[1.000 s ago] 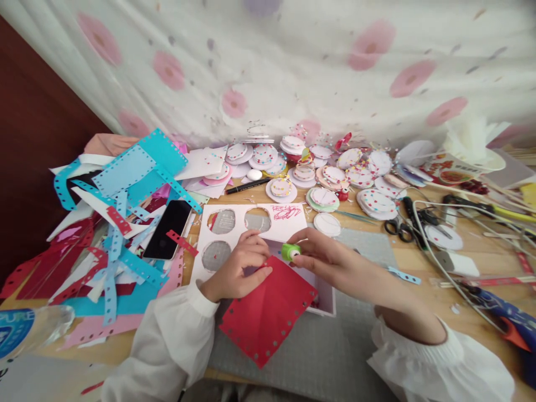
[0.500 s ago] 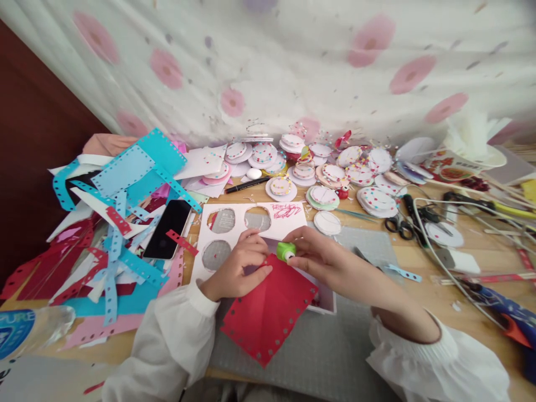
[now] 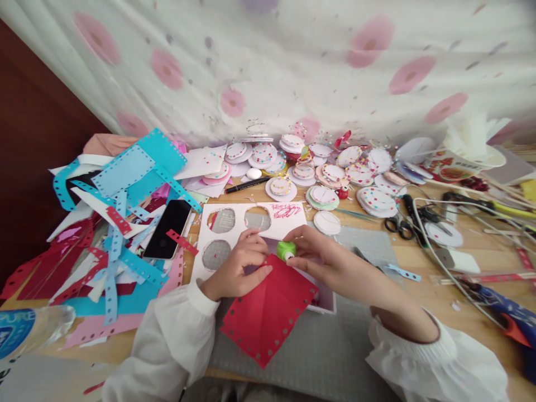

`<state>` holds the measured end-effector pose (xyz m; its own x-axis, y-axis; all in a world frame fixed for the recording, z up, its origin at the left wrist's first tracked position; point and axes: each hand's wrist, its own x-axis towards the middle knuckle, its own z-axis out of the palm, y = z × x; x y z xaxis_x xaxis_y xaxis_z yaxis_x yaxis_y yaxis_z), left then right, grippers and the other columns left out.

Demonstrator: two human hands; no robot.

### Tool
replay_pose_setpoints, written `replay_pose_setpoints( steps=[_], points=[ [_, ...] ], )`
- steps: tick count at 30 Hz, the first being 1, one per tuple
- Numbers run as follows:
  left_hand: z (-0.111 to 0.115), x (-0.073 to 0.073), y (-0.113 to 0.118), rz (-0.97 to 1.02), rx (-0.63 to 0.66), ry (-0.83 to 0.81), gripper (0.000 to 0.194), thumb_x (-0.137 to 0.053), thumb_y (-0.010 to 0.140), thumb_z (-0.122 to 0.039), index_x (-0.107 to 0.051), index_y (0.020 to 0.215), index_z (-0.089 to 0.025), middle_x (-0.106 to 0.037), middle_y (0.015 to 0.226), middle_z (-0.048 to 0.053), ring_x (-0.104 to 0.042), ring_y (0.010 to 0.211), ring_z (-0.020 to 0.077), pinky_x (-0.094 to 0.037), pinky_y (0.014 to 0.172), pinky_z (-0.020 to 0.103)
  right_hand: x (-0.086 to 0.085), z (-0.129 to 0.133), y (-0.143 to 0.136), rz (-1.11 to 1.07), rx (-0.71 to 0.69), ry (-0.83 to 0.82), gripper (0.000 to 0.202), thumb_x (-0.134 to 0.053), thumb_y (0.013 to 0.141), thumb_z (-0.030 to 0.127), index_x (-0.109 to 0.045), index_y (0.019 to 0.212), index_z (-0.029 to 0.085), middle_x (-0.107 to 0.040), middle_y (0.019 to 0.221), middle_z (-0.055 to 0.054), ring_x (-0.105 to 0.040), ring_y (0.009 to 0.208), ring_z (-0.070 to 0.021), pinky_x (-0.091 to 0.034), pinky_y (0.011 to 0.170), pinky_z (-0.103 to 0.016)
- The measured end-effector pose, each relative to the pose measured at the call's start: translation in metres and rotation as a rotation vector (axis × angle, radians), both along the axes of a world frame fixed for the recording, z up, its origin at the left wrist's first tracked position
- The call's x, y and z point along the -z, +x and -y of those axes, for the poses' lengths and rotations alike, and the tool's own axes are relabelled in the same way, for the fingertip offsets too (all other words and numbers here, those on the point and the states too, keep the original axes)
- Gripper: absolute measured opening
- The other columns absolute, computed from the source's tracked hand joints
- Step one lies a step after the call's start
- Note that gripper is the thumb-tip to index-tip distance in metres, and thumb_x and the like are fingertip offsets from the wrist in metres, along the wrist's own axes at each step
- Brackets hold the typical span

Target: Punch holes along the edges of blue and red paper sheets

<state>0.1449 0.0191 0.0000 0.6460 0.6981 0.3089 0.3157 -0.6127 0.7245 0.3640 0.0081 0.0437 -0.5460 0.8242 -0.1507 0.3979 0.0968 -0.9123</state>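
Note:
My left hand (image 3: 240,265) pinches the upper left edge of a red paper sheet (image 3: 268,312), which has small holes punched along its lower edges. Between the thumb and fingers of my right hand (image 3: 312,254) is a small green punch (image 3: 286,250), at the top corner of the sheet. Beneath the paper and my right hand is a shallow white box (image 3: 329,301) with small red bits inside, partly hidden. Behind my left hand lies a white card (image 3: 201,245) with round cut-outs and red scribbles.
Left are punched paper scraps (image 3: 115,251), a black phone (image 3: 166,229) and a plastic bottle (image 3: 37,329). Decorated paper discs (image 3: 377,201) line the back. Scissors (image 3: 400,227), a white cable (image 3: 444,268) and tools lie right. A grey mat (image 3: 335,357) is under the box.
Both hands keep nearly the same positions. The green punch and the red sheet have shifted only very slightly.

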Motion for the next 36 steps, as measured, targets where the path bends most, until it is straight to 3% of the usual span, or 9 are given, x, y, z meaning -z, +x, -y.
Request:
replay_pose_setpoints(
  steps=[8,25,31,36],
  points=[
    [0.000,0.000,0.000,-0.005,0.006,-0.003,0.026,-0.049,0.086,-0.021,-0.054,0.061,-0.017,-0.058,0.073,0.002,-0.054,0.081,0.0159,-0.028,0.106,0.044,0.000,-0.001,-0.001,-0.003,-0.015,0.006,0.020,-0.051,0.091,0.026,-0.046,0.110,0.021,-0.063,0.097,-0.006,-0.060,0.087,-0.0178,-0.048,0.072,-0.029],
    [-0.001,-0.002,0.001,-0.020,0.020,-0.015,0.024,-0.048,0.087,-0.022,-0.059,0.067,-0.017,-0.062,0.077,0.003,-0.055,0.084,0.0175,-0.027,0.106,0.046,-0.001,-0.003,-0.003,-0.028,-0.131,0.015,0.029,-0.054,0.088,0.022,-0.055,0.117,0.025,-0.063,0.108,-0.003,-0.059,0.096,-0.0170,-0.047,0.087,-0.032],
    [-0.001,-0.003,0.000,-0.010,0.038,-0.032,0.020,-0.047,0.088,-0.020,-0.063,0.075,-0.018,-0.063,0.076,0.002,-0.055,0.085,0.0172,-0.026,0.107,0.045,0.001,-0.003,-0.008,-0.048,-0.100,0.034,0.030,-0.061,0.084,0.022,-0.058,0.114,0.025,-0.064,0.106,-0.003,-0.059,0.094,-0.0164,-0.047,0.086,-0.031],
    [-0.001,-0.001,0.000,-0.030,0.029,-0.010,0.022,-0.048,0.088,-0.022,-0.061,0.070,-0.018,-0.063,0.078,0.003,-0.055,0.085,0.0176,-0.026,0.107,0.045,0.007,-0.004,-0.010,-0.031,-0.040,-0.015,0.034,-0.066,0.079,0.023,-0.058,0.113,0.022,-0.064,0.102,-0.004,-0.060,0.092,-0.0174,-0.048,0.085,-0.032]
  ],
)
